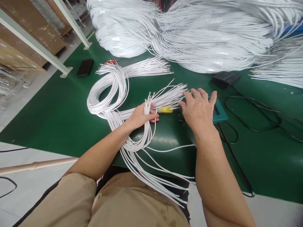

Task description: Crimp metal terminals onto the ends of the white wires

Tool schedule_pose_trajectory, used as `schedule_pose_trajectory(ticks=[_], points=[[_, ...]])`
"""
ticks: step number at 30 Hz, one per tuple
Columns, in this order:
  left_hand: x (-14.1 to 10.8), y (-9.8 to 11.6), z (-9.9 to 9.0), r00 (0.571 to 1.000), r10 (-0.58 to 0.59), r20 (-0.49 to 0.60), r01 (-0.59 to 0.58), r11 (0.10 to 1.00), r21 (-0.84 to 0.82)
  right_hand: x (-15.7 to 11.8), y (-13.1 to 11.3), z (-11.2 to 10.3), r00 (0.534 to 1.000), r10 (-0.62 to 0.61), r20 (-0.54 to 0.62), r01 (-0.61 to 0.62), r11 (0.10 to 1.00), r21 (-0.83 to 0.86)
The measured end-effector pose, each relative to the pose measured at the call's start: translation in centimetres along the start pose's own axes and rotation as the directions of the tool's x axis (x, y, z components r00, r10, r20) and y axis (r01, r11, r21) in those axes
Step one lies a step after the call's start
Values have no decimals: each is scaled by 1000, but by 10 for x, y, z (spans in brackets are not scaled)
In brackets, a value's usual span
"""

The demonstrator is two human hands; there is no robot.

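Note:
My left hand (144,116) is closed around a small bunch of white wires (147,108), whose ends point up above my thumb. Those wires loop down toward the table's front edge. A yellow-handled tool (166,109) lies just right of my fingers, beside a spread of wire ends (174,91). Over a teal device (219,112) at the right is my right hand (199,105), palm down with its fingers spread. It hides part of the device, and whether it touches it cannot be told. A coiled white bundle (94,96) lies left of my hands.
Large heaps of white wire (208,41) line the back of the green table (59,126). A black box (226,79) with black cables (255,129) is at the right. A dark flat object (84,67) lies at the left, near metal posts (73,23).

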State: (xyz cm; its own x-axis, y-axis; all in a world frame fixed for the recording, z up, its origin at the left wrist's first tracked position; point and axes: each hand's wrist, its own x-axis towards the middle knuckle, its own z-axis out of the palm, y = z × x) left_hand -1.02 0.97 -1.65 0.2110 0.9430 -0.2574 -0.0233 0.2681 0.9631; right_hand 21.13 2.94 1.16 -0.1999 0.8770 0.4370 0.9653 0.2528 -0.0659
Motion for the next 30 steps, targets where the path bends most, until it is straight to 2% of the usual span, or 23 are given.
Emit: schedule_pose_trajectory(ticks=[2, 5, 9, 15, 19, 22, 28, 30], points=[[-2, 2, -1, 1000, 18, -4, -18, 999, -38, 2, -4, -5, 1000, -1, -21, 2, 999, 44], [-4, 6, -2, 999, 49, -2, -49, 995, -82, 6, -15, -14, 999, -19, -31, 25, 980, 198], [-7, 9, -1, 997, 68, 22, -65, 992, -105, 6, -36, -16, 993, -118, -3, 109, 906, 408], [-8, 9, 0, 992, 108, 68, -99, 987, -122, 2, -45, -8, 975, -215, 64, 158, 859, 488], [-9, 10, 0, 992, 104, 70, -96, 989, -109, 4, -40, -13, 966, -203, 162, 81, 828, 555], [-9, 11, 1, 991, 113, 78, -104, 988, -111, 5, -41, -15, 967, -157, 198, 1, 785, 620], [-9, 9, 0, 981, 155, 118, -142, 984, -107, 4, -48, -16, 965, -124, 231, -74, 714, 696], [-8, 9, 0, 979, 164, 121, -153, 983, -98, 5, -48, -18, 955, -101, 280, -140, 678, 722]])
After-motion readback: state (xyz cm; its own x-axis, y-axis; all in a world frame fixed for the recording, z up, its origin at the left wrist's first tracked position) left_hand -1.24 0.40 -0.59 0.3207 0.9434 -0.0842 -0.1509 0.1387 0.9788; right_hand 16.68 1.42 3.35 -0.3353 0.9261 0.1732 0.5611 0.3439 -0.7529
